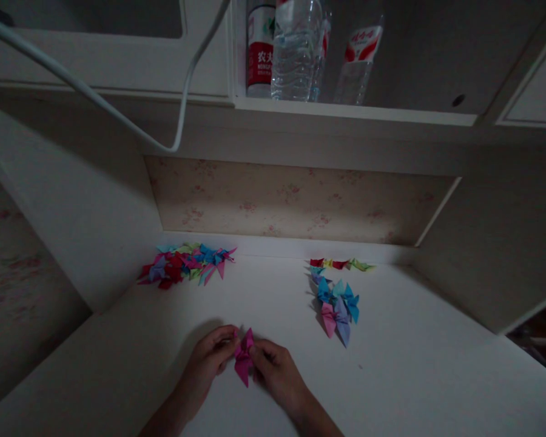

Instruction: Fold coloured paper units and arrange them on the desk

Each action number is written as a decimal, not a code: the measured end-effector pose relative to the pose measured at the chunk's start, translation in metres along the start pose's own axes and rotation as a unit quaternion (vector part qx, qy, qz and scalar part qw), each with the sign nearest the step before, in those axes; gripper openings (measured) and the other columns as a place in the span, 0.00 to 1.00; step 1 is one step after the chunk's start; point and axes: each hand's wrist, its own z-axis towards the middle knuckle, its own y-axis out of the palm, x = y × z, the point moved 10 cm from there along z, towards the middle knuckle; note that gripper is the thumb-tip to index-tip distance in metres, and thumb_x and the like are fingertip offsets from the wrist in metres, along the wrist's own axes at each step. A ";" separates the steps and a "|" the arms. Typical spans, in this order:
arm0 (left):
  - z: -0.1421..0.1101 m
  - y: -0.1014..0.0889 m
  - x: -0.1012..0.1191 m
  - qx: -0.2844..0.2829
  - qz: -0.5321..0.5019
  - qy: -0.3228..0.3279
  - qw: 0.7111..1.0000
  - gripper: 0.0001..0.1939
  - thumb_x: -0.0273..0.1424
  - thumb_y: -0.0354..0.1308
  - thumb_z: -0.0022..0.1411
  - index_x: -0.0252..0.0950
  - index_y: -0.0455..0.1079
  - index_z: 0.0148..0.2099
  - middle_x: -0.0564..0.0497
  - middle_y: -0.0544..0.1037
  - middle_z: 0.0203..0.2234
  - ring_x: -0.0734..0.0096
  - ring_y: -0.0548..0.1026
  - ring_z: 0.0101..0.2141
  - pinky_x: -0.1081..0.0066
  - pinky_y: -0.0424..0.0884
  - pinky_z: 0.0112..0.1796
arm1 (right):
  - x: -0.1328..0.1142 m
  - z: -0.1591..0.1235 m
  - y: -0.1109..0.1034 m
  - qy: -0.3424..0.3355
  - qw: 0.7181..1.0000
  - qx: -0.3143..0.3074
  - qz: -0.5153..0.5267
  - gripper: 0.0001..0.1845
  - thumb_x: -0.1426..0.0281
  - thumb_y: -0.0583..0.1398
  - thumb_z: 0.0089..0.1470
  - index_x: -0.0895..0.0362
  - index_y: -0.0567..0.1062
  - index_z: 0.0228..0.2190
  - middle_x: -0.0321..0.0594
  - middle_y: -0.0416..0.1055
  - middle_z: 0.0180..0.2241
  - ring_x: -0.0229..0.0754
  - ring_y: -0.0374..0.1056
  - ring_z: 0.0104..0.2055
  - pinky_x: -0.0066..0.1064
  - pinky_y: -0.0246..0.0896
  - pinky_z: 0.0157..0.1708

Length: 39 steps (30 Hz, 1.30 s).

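Observation:
A magenta origami crane (244, 365) is held between my two hands, low over the front middle of the white desk (391, 376). My left hand (212, 351) pinches its left tip between thumb and fingers. On the other side, my right hand (275, 367) grips the crane near its body, thumb on top. One pointed wing sticks up and another points down toward me. Farther back on the right lies a group of folded cranes (341, 312) in blue, pink and lilac. A heaped pile of colourful cranes (173, 267) sits at the back left.
A short row of red, yellow and green cranes (341, 264) lies along the desk's back edge. Overhead, a shelf (355, 112) holds several plastic bottles (295, 54). A pale cable or lamp arm (118, 118) hangs at upper left. Side panels (491, 243) bound the desk.

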 end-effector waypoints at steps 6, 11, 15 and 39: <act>-0.004 0.000 0.011 0.013 -0.002 0.023 1.000 0.25 0.41 0.66 0.47 0.37 0.70 0.47 0.52 0.75 0.34 0.84 0.59 0.17 0.78 0.52 0.18 | 0.002 0.003 -0.005 -0.010 1.000 0.025 0.016 0.25 0.49 0.56 0.54 0.60 0.77 0.30 0.31 0.62 0.17 0.31 0.54 0.18 0.24 0.47 0.18; -0.008 0.012 0.014 -0.046 0.027 0.030 0.998 0.31 0.40 0.64 0.51 0.37 0.64 0.56 0.47 0.75 0.38 0.82 0.61 0.18 0.77 0.55 0.17 | 0.000 0.001 -0.006 -0.013 0.999 0.026 0.034 0.25 0.50 0.56 0.53 0.60 0.76 0.29 0.32 0.64 0.18 0.31 0.55 0.18 0.24 0.49 0.18; -0.006 0.012 0.015 -0.051 0.068 0.040 0.996 0.24 0.41 0.63 0.53 0.34 0.69 0.49 0.55 0.71 0.22 0.81 0.59 0.16 0.78 0.53 0.17 | -0.004 0.000 -0.004 -0.022 0.999 0.014 0.026 0.24 0.51 0.56 0.54 0.61 0.76 0.28 0.32 0.64 0.18 0.31 0.56 0.19 0.24 0.50 0.19; -0.001 0.004 0.020 -0.025 0.077 0.074 0.994 0.14 0.41 0.61 0.54 0.34 0.69 0.34 0.59 0.66 0.16 0.81 0.59 0.17 0.79 0.53 0.17 | -0.012 -0.003 -0.007 -0.056 0.998 0.035 -0.011 0.22 0.54 0.56 0.56 0.60 0.76 0.29 0.33 0.64 0.21 0.31 0.57 0.19 0.23 0.50 0.19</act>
